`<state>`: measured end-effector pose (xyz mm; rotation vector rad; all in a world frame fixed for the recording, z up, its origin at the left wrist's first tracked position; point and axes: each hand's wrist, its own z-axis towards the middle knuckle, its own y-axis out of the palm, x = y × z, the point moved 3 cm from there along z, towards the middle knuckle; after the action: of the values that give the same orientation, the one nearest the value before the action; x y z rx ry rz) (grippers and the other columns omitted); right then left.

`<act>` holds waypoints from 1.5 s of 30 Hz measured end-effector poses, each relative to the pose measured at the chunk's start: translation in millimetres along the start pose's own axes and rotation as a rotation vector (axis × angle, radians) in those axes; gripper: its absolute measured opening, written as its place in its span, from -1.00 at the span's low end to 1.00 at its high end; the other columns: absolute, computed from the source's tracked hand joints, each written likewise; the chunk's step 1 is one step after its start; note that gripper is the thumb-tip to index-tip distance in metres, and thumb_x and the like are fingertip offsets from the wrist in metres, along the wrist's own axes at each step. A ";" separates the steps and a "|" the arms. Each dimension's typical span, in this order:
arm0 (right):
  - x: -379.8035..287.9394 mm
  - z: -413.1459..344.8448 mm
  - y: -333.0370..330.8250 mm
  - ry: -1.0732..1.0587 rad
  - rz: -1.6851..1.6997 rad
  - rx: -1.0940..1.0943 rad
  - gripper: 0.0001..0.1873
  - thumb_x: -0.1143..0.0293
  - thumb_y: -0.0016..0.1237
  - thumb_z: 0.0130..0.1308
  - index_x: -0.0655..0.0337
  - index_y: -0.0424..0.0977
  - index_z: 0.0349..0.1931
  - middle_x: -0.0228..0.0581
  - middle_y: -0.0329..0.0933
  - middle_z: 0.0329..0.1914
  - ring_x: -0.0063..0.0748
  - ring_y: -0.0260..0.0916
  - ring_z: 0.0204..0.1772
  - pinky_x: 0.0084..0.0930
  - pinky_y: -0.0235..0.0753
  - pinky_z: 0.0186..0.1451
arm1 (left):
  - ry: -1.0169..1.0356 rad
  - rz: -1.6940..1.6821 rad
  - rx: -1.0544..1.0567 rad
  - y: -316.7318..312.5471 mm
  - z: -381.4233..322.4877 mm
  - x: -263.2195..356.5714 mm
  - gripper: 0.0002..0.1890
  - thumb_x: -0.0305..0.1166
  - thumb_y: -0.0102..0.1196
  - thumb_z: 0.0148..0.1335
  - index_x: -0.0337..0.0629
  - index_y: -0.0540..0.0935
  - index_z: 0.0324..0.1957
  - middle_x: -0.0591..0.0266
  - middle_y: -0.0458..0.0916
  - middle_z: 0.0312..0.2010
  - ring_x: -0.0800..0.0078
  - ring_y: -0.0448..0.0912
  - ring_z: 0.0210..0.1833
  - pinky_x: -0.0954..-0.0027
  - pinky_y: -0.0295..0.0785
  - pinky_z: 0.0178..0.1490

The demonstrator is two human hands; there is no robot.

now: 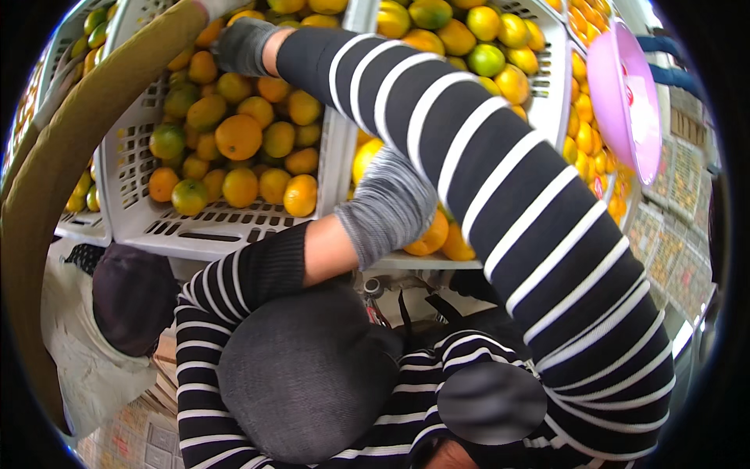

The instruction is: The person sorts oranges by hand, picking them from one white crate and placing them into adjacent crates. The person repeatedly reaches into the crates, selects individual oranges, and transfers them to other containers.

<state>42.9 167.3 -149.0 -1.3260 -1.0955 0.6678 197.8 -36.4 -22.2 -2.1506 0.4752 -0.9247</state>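
My right hand (243, 47), in a grey knit glove, is at the far end of a white plastic crate (193, 249) of green-orange citrus fruits (238, 137). It touches or is close to the fruit; its fingers are partly hidden. My left hand (391, 202), in a striped grey glove, lies over the near part of a second white crate (425, 261), beside orange fruits (430, 234). My right arm in a black-and-white striped sleeve crosses above it and hides its fingers, so its hold cannot be seen.
A person's olive sleeve (88, 111) arches along the left edge to the first crate. A dark cap (135, 299) is at lower left. More fruit crates flank both sides; a pink basin (624, 105) stands at right. A rounded dark grey fabric thing (310, 375) is low centre.
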 end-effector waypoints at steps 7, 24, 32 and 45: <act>87.3 -263.1 -119.6 0.394 1.126 0.375 -0.64 0.31 0.20 0.26 0.16 0.51 0.04 -0.25 0.58 -0.09 -0.34 0.54 -0.02 -0.37 0.56 0.06 | 0.084 0.177 0.260 -1.2 -19.2 -6.8 -0.36 -0.01 0.00 0.35 -0.28 0.42 0.30 -0.06 0.53 0.22 0.06 0.55 0.13 0.04 0.27 0.35; -53.8 -455.8 -92.9 1.279 1.528 -0.204 -0.71 0.50 0.24 0.21 0.34 0.45 -0.13 -0.21 0.59 -0.33 -0.45 0.53 -0.25 -0.45 0.58 -0.15 | 0.195 -0.069 0.258 -29.6 16.9 23.8 -0.29 0.01 0.28 0.11 -0.25 0.46 0.20 0.05 0.60 -0.03 0.20 0.59 0.02 0.16 0.44 0.10; 27.4 -431.4 -104.9 0.744 0.798 -0.400 -0.77 0.48 0.00 0.31 0.31 0.52 -0.05 -0.04 0.59 0.02 -0.11 0.57 0.07 -0.33 0.54 0.21 | 0.273 -0.009 0.370 27.2 39.7 39.1 -0.61 -0.28 -0.06 0.32 -0.30 0.57 0.08 0.07 0.67 -0.23 0.17 0.65 -0.35 0.12 0.49 -0.24; 76.4 -45.9 -40.5 0.100 0.477 -0.524 -0.63 0.40 0.00 0.34 0.18 0.53 0.15 -0.01 0.61 0.05 -0.01 0.56 0.13 -0.21 0.50 0.23 | 0.315 -0.113 0.235 6.1 27.4 34.9 -0.48 0.05 0.06 0.33 -0.28 0.65 -0.06 0.13 0.64 -0.19 0.29 0.62 -0.26 0.25 0.44 -0.14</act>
<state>105.9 208.9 -86.7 -2.0891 -0.9071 0.6703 241.3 -47.3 -23.4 -1.8420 0.3766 -1.3244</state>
